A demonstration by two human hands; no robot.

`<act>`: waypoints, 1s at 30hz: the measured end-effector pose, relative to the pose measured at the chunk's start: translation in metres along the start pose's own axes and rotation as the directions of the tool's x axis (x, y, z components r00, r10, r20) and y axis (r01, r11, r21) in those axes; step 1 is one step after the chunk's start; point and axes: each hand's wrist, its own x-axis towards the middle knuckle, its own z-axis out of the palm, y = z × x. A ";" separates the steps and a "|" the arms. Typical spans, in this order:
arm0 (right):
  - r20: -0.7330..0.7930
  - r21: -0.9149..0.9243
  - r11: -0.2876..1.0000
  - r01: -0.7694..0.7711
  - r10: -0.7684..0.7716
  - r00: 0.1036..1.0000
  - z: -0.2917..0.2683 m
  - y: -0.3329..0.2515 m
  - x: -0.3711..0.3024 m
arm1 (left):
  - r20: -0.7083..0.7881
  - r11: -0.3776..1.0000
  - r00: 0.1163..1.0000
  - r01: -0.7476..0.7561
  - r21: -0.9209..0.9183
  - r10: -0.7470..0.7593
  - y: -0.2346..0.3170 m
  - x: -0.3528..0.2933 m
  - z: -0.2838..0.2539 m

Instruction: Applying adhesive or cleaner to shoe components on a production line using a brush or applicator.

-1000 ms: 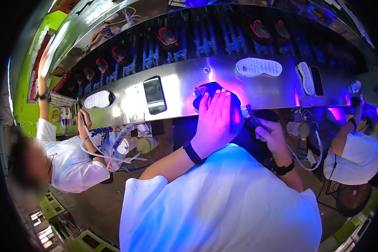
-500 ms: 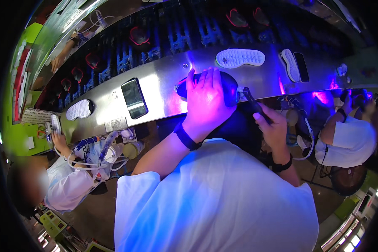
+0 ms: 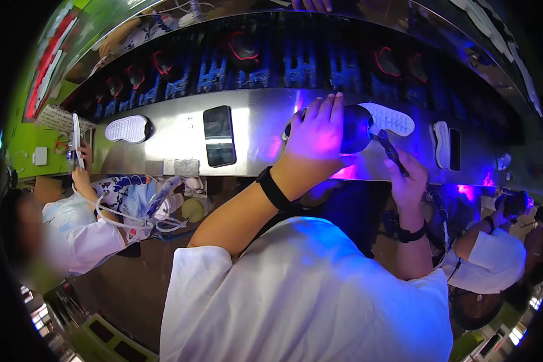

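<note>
My left hand (image 3: 317, 139) lies over a dark shoe upper (image 3: 357, 130), fingers stretched across its top and pressing it at the metal bench's near edge. The palm hides much of the upper. My right hand (image 3: 410, 178) is closed round the dark handle of a brush (image 3: 392, 154). The brush's pale tip meets the rounded right end of the upper, or comes very close to it. Just behind the upper lies a white shoe sole (image 3: 393, 120), tread side up and partly covered. Purple-blue light falls on my left hand and the upper.
On the metal bench (image 3: 175, 145) lie a phone (image 3: 219, 136), a white sole (image 3: 127, 129), another sole (image 3: 441, 145) and a dark phone (image 3: 455, 149). Beyond runs a dark rack with red-edged uppers (image 3: 244, 48). Co-workers sit left (image 3: 96, 223) and right (image 3: 489, 256), the left one holding a sole.
The view has shifted, so the bench sits lower and further right. My left hand still holds the upper, and my right still grips the brush at its end. The left co-worker's sole now stands upright.
</note>
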 end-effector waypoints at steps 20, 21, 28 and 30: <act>0.252 0.352 0.904 -0.242 0.158 0.955 -0.022 -0.030 0.007 | 0.379 0.798 0.912 0.108 -0.594 0.159 -0.007 -0.043 -0.040; 0.257 0.382 0.885 -0.267 0.175 0.950 -0.023 -0.029 0.005 | 0.380 0.806 0.911 0.101 -0.584 0.162 -0.004 -0.043 -0.040; 0.275 0.378 0.895 -0.238 0.137 0.951 -0.053 -0.023 0.002 | 0.503 0.626 0.848 0.302 -0.719 0.169 0.015 -0.036 -0.035; 0.321 0.322 0.905 -0.276 0.170 0.932 -0.062 -0.021 -0.001 | 0.514 0.617 0.844 0.324 -0.717 0.154 0.018 -0.033 -0.032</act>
